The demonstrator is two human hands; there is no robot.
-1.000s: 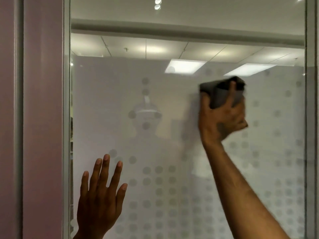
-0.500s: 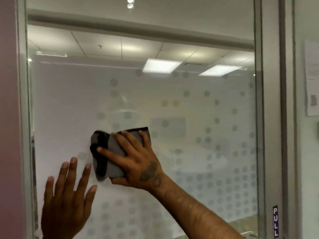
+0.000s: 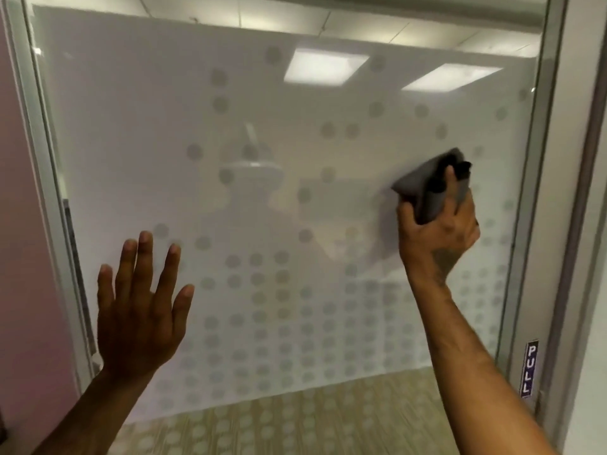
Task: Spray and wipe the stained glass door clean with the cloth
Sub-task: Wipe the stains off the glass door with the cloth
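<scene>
Grey folded cloth [image 3: 427, 188] sits bunched at about three o'clock on the frosted, dot-patterned glass door [image 3: 295, 208], pressed to the pane and clamped in the right hand [image 3: 438, 231], thumb at its lower left and fingers curled over its top. Just beyond the cloth toward three o'clock runs the pale metal door frame [image 3: 538, 192], with only a narrow strip of glass between them. A dark vertical PULL label [image 3: 528, 372] is fixed to that frame at about four o'clock. From the cloth toward nine o'clock the pane lies wide and bare. At seven o'clock the left hand [image 3: 141, 310] lies flat, fingers spread, holding nothing, near the left frame edge [image 3: 49, 192] beside a pink wall [image 3: 19, 224].
</scene>
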